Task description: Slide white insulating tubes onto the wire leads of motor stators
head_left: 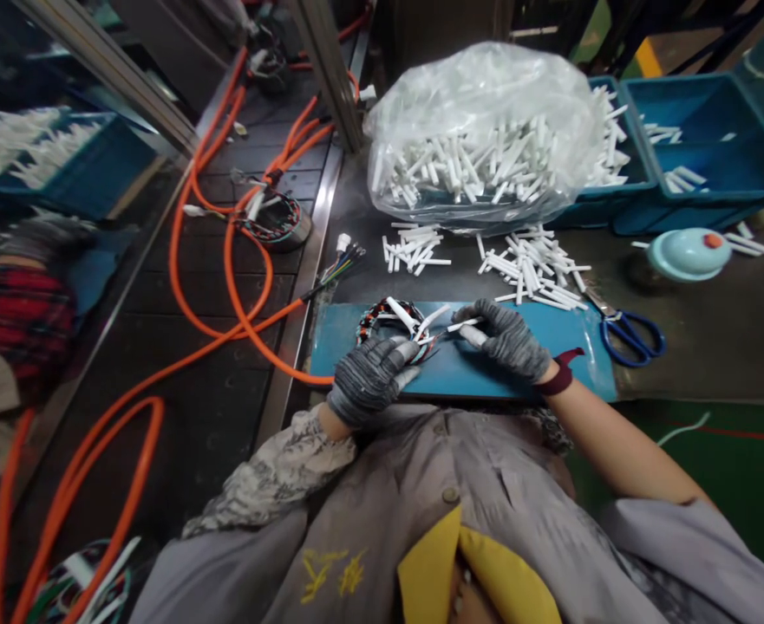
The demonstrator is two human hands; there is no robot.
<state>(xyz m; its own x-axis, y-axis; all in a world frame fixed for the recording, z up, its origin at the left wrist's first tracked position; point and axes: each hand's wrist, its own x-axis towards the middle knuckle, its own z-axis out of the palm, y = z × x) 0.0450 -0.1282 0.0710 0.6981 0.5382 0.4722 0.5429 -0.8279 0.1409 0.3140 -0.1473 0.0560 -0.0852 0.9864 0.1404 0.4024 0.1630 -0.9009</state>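
Observation:
A motor stator [372,322], a ring wound with dark and orange wire, lies on the blue mat [551,347]. White tubes [402,314] stick out of its top. My left hand [369,374], in a grey knit glove, is closed over the near side of the stator, thumb and fingers at its wire leads. Just right of the ring, my gloved right hand [505,338] pinches a short white sleeve [465,326] by a thin lead. How far the lead runs inside the sleeve is too small to tell. Both hands hide part of the leads.
Loose white sleeves [534,267] lie behind the mat, before a clear bag [479,130] of more. Blue bins [713,195], blue-handled scissors [632,338] and a light-blue lidded container [688,256] stand right. Orange cables [231,251] and another stator [281,224] lie left, near a co-worker's sleeve [21,321].

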